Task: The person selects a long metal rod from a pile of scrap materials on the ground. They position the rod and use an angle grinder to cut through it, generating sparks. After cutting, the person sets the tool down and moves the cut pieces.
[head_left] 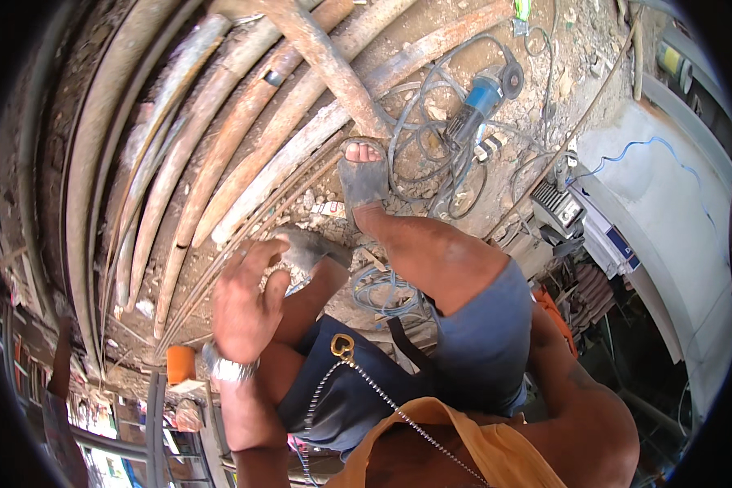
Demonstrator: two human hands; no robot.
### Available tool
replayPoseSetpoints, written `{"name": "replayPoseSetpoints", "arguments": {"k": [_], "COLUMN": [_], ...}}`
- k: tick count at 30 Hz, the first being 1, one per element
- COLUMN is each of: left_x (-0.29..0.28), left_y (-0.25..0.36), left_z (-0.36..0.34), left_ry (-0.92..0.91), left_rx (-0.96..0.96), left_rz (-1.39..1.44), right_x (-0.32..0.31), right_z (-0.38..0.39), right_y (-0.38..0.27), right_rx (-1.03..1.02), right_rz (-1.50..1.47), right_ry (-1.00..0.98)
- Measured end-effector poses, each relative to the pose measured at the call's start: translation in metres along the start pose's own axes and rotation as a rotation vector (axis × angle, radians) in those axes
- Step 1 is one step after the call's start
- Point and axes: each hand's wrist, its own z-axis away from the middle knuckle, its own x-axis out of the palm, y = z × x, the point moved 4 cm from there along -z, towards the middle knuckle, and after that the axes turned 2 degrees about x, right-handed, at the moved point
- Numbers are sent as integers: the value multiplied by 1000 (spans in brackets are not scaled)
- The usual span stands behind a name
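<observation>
My left hand (248, 301), with a silver band on its wrist, hovers above my left foot, slightly blurred. Its thumb stands apart from the loosely bent fingers and I see nothing held. Closest to it lie several long rusty metal pipes (232, 191), with thin rods (264, 211) alongside. My right arm (577, 398) runs down at the right, its hand out of view. Beyond my right foot, a blue and black angle grinder (484, 96) lies on the ground with its dark cable looped beside it.
A thicker pipe (325, 65) crosses over the others. Between my legs sits a coil of grey-blue wire (386, 291). An orange container (180, 363) stands at lower left. At right are a grey and black boxed device (557, 207) and a pale panel (651, 175) with blue wire.
</observation>
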Motion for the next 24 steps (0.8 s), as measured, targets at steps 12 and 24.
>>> {"name": "replayPoseSetpoints", "arguments": {"k": [12,24], "left_x": [94,156], "left_y": [-36,-33], "left_z": [66,65], "left_ry": [75,-2], "left_rx": [-223,-235], "left_rz": [185,233], "right_x": [-117,-132], "right_z": [14,-131], "right_y": [-203,-342], "right_rx": [-234,-277], "right_rz": [-119,-184], "right_ry": [270,444]}}
